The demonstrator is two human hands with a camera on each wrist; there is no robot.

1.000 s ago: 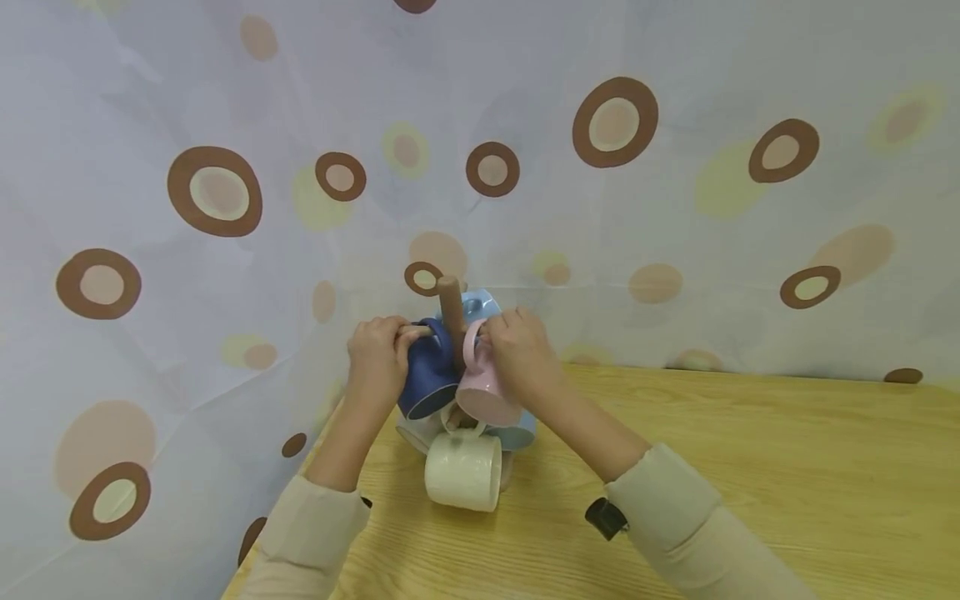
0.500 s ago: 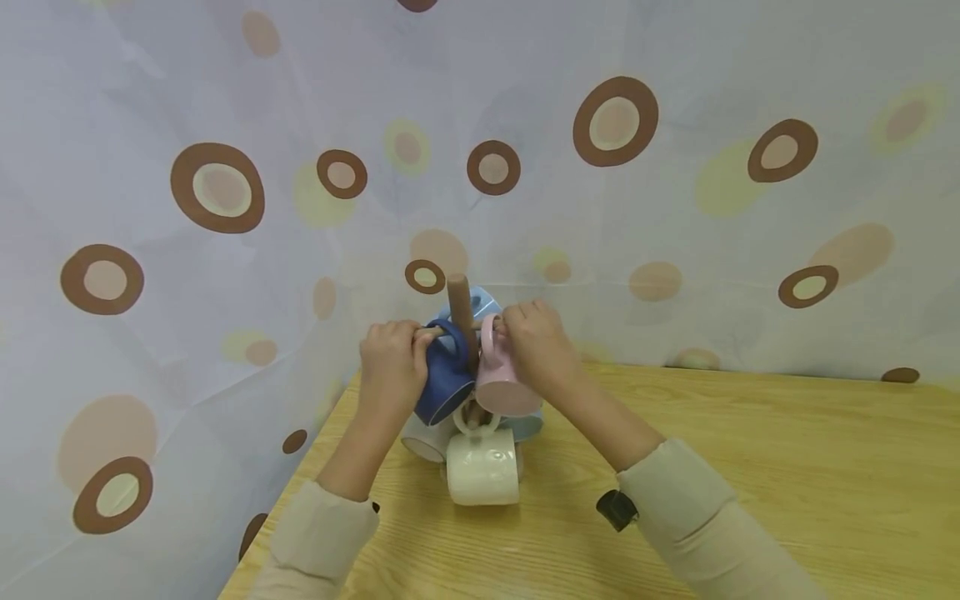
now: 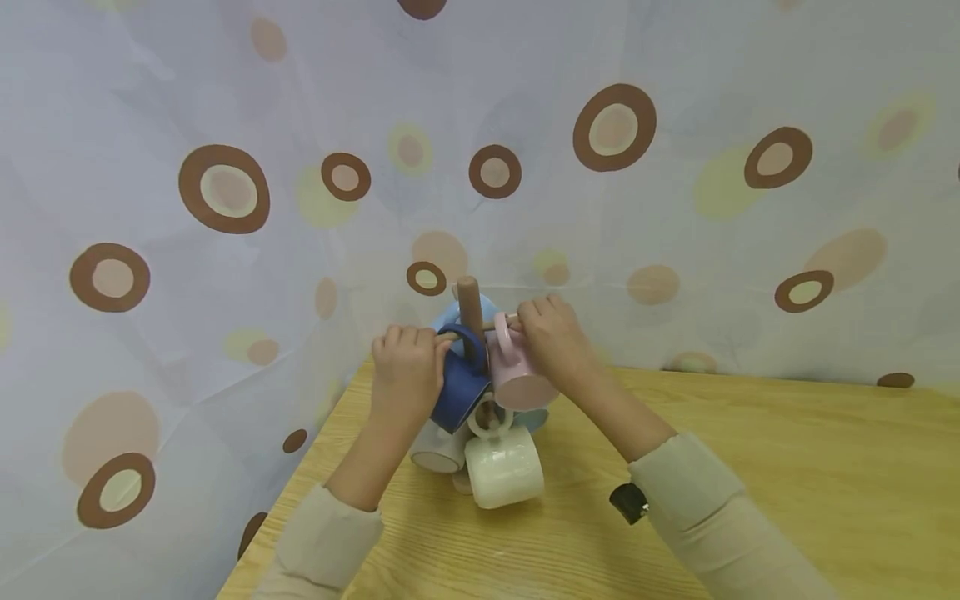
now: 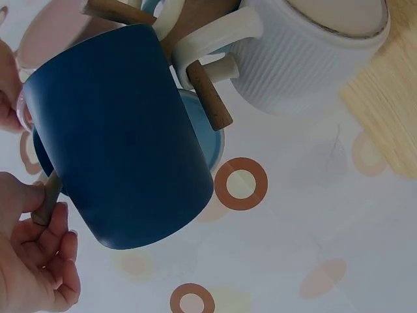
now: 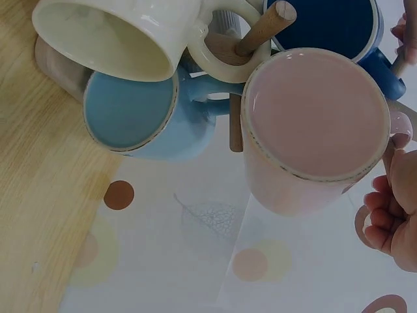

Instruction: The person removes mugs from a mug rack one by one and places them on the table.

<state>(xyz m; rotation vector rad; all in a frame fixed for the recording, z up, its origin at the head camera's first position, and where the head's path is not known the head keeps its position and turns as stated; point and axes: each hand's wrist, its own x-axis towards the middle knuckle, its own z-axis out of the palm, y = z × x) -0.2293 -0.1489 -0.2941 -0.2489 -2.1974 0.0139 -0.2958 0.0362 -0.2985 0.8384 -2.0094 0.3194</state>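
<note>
A wooden mug tree (image 3: pixel 470 305) hung with several mugs stands on the table between both hands. My left hand (image 3: pixel 407 375) pinches the end of an upper peg (image 4: pixel 45 207), where a dark blue mug (image 3: pixel 457 393) hangs by its handle. On the other side, my right hand (image 3: pixel 558 346) grips the peg carrying a pink mug (image 3: pixel 524 377); its fingers partly cover that peg. Below hang a cream mug (image 3: pixel 507 472) at the front, a white ribbed mug (image 4: pixel 300 62) at the left and a light blue mug (image 5: pixel 130 112) at the right. Another light blue mug sits behind the post, mostly hidden.
The wood-grain table (image 3: pixel 750 467) stretches off to the right. Its left edge runs beside a patterned wall covering (image 3: pixel 225 350), which also stands close behind the mug tree. A black object (image 3: pixel 628 503) shows by the right sleeve.
Both hands and the mug tree have shifted to the right. The tree has turned somewhat, and the cream mug has swung right and now tilts. Each hand keeps its hold.
</note>
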